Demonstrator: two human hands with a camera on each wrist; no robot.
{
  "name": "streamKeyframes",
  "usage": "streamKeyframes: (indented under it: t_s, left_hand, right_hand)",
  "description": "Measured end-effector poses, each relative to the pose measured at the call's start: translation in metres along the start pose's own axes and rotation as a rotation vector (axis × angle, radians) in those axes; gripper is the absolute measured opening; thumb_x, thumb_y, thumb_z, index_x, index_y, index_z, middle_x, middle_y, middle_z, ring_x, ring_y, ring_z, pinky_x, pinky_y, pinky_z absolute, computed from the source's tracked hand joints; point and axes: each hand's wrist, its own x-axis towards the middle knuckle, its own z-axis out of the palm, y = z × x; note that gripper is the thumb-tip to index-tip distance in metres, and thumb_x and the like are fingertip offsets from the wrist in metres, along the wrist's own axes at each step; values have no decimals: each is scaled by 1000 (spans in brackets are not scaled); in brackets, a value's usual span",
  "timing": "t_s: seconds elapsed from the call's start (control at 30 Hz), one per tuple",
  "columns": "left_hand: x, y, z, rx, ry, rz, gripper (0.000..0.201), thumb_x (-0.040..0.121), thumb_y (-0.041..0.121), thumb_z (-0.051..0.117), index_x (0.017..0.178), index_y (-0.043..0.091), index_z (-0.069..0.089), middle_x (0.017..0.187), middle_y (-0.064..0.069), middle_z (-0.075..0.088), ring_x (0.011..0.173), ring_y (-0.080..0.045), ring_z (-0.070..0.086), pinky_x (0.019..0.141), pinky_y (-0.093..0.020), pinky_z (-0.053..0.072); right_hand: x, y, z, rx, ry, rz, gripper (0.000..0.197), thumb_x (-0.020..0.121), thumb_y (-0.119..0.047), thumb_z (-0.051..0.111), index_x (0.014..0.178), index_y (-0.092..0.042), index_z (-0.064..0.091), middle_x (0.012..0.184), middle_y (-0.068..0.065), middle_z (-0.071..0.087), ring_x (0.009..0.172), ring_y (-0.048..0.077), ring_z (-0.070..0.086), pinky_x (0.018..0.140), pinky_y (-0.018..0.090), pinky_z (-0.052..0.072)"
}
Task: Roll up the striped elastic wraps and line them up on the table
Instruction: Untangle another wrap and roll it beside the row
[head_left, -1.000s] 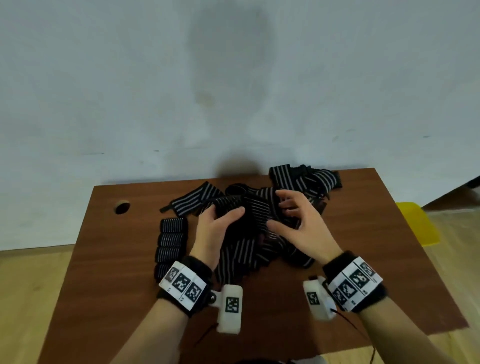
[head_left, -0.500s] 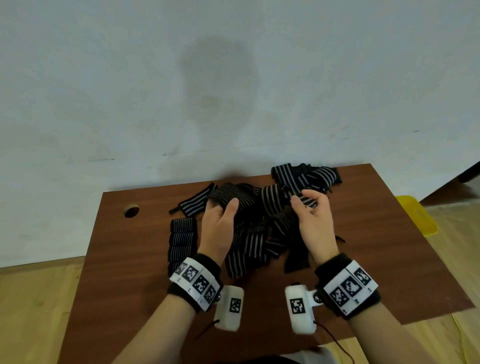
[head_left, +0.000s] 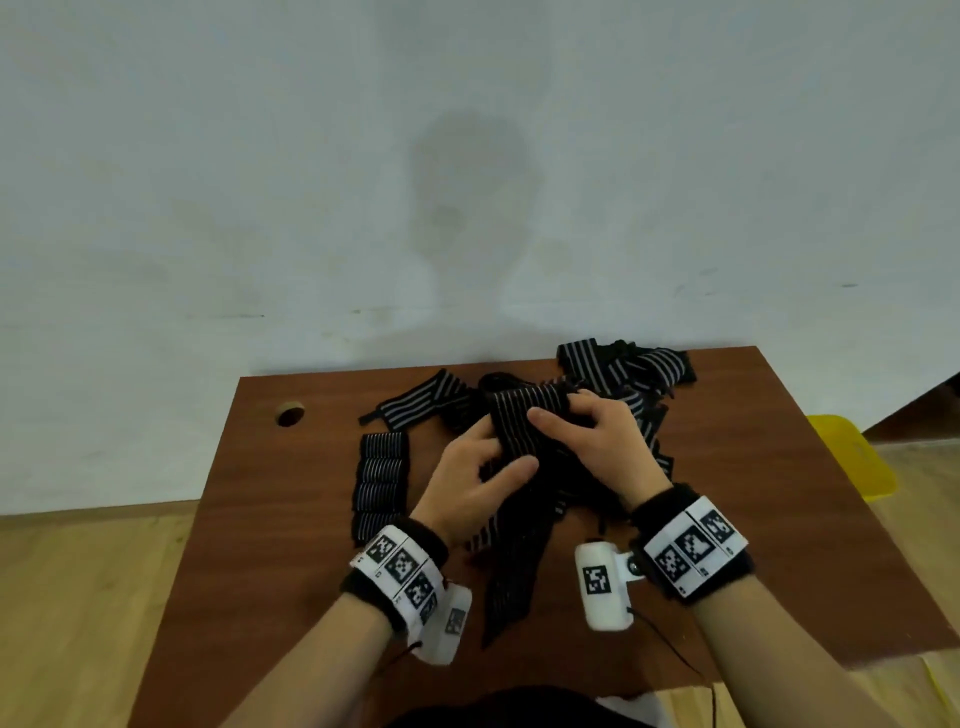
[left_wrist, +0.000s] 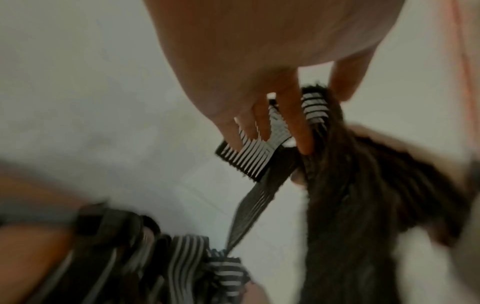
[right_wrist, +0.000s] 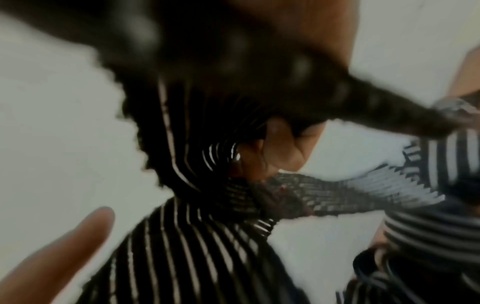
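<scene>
Both hands hold one black wrap with thin white stripes (head_left: 519, 421) lifted over the table's middle. My left hand (head_left: 483, 467) grips it from below, fingers curled round the band (left_wrist: 249, 158). My right hand (head_left: 582, 431) pinches its upper part, thumb on top; the right wrist view is blurred, with striped cloth (right_wrist: 182, 236) filling it. The wrap's tail (head_left: 511, 577) hangs toward me. A tangled pile of loose wraps (head_left: 628, 369) lies behind the hands. Several rolled wraps (head_left: 380, 483) stand in a column at the left.
The brown table (head_left: 779, 467) has a round cable hole (head_left: 290, 414) at its far left and meets a pale wall at the back. One flat wrap (head_left: 415, 402) lies left of the pile. A yellow object (head_left: 852, 457) sits on the floor to the right.
Both hands have drawn together and pulled one wrap up out of the pile toward me; its tail now trails over the near part of the table.
</scene>
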Motion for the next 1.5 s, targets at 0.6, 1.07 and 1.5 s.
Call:
streamKeyframes:
  t_s: [0.6, 1.07, 1.5]
  left_hand:
    - [30, 45, -8, -682, 375, -526, 61, 95, 52, 65, 127, 0, 65, 118, -19, 73, 108, -38, 71, 94, -51, 58]
    - [-44, -2, 23, -252, -172, -673, 21, 104, 26, 59, 111, 7, 65, 98, -13, 77, 83, -35, 76, 64, -38, 59]
    - [-11, 21, 25, -428, 269, -579, 24, 104, 10, 54, 120, 16, 71, 117, -15, 73, 86, -25, 73, 59, -29, 55]
  right_hand:
    - [-35, 19, 1, -50, -304, -4, 14, 85, -27, 83, 97, -23, 78, 101, -8, 76, 98, 8, 72, 87, 27, 55]
    - [-9, 3, -60, 546, 273, 307, 35, 91, -26, 79, 61, -22, 62, 78, 5, 71, 77, 22, 69, 75, 33, 58]
    - [-15, 14, -21, 895, 97, 539, 31, 100, 3, 56, 128, -7, 63, 111, 14, 73, 97, 26, 73, 77, 34, 61]
